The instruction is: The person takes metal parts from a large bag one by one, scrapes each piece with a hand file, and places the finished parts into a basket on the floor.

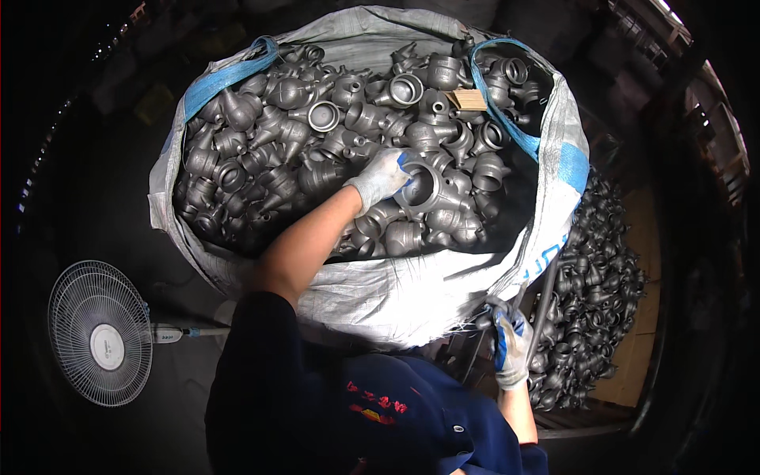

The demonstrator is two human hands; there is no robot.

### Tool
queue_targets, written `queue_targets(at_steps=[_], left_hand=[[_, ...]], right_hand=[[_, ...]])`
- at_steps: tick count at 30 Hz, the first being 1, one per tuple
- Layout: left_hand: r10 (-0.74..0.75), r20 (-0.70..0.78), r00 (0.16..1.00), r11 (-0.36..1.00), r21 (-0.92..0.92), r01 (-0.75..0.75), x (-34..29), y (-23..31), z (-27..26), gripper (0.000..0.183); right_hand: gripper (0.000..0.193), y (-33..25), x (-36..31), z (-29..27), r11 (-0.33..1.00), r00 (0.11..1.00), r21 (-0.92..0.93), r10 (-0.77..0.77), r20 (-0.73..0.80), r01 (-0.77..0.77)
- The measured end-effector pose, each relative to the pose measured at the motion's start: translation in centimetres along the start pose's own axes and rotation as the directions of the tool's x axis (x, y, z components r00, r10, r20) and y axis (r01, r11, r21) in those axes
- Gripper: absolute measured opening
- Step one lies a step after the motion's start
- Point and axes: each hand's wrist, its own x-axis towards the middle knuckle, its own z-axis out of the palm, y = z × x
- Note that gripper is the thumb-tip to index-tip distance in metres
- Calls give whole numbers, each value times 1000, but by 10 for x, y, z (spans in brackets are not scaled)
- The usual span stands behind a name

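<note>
My left hand [383, 180], in a white glove with blue on the fingers, reaches into a big white woven bulk bag [380, 297]. Its fingers are closed over the rim of a grey metal casting [419, 190] with a wide round opening, which lies among many similar castings [277, 138]. My right hand [513, 347], gloved the same way, is low at the bag's near right side. Its fingers are wrapped round a dark grey metal piece [492, 307], whose shape is partly hidden by the glove and shadow.
Blue straps [229, 79] loop over the bag's rim. A cardboard piece [469, 100] lies on the castings. At right, a heap of smaller metal parts [582, 309] lies beside brown board [641, 301]. A metal bar [543, 313] stands near my right hand; a fan [101, 336] is at left.
</note>
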Motion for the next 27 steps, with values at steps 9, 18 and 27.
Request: queue_targets(at_steps=[9,18,27], left_hand=[[63,227,972,906,-421,40,-55,70,-17,33],[-547,-297,783,408,-911,-61,-125,60,4,39],[-333,-66,941,97,-995,-35,-142,66,45,33]], right_hand=[[39,-43,63,77,938,954,-234,-204,220,255],[17,-10,70,69,796,939,564,14,342,-218],[15,7,69,57,815,901,520,7,433,-256]])
